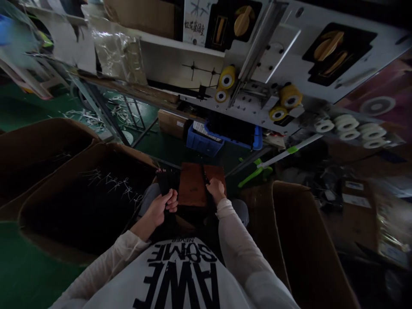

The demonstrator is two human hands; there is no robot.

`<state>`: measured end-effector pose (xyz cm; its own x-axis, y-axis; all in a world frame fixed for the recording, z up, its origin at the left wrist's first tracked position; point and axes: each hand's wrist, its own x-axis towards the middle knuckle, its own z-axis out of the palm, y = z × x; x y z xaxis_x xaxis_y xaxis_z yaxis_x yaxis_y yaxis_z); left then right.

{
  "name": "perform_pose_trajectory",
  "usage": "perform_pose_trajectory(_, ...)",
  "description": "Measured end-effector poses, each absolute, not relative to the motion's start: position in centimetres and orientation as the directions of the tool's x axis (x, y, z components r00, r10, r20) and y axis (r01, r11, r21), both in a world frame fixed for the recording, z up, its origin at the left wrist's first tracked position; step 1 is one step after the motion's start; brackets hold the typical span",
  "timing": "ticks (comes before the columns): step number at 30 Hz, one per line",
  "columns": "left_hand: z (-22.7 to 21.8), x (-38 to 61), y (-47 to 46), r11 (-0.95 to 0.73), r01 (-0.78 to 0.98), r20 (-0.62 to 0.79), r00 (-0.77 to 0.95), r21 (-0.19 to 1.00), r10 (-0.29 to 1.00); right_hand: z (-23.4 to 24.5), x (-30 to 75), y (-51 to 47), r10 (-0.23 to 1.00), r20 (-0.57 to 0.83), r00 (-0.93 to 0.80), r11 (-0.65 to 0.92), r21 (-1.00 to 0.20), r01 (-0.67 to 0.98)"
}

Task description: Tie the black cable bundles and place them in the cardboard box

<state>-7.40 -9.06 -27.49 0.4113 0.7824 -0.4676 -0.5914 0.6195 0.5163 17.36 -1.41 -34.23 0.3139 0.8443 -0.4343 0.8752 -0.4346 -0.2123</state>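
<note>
- Gripped in the left hand (162,207), fingers wrapped narrow: a bundle of thin black strands (165,179), pinkish at tips – just left of the wooden block (192,184).
- Held in the right hand (216,189), fingers curled: a thin dark strip (204,171), lying over this flat, reddish-brown block.
- Flanked left by a cardboard box (131,153) with pale, thin ties (119,184) inside, right by another carton (262,214).
- Faced by a metal machine (286,25) with round yellow rollers (290,91) – below, a blue plastic bin (202,143).

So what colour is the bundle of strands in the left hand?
The bundle is black with pinkish tips, seen in the head view.
</note>
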Motion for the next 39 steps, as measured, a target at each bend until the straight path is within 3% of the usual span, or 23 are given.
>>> perform_pose_trajectory(15,-28.3,-7.4,-9.5,0.626,-0.578,-0.462,0.425,0.524,0.779,-35.5,17.5,-1.6,0.852,-0.427,0.304,-0.452,-0.306,0.838)
perform_pose_trajectory(23,-28.0,-7.1,-9.0,0.606,-0.564,-0.508,0.345,0.56,0.79,-30.5,17.8,-2.7,0.956,-0.28,0.09,-0.242,-0.575,0.782)
perform_pose_trajectory(28,-27.1,-4.8,-8.0,0.576,-0.599,-0.513,0.298,0.556,0.805,-24.9,14.1,-4.7,0.984,-0.084,-0.155,0.006,-0.864,0.504)
perform_pose_trajectory(32,-26.2,-3.1,-8.0,0.512,-0.656,-0.458,0.273,0.555,0.846,-23.1,11.0,-5.7,0.986,-0.068,-0.154,0.017,-0.868,0.496)
perform_pose_trajectory(39,-26.0,-3.0,-9.0,0.506,-0.629,-0.5,0.208,0.59,0.841,-22.6,9.5,-5.6,0.985,-0.004,-0.172,0.098,-0.809,0.58)
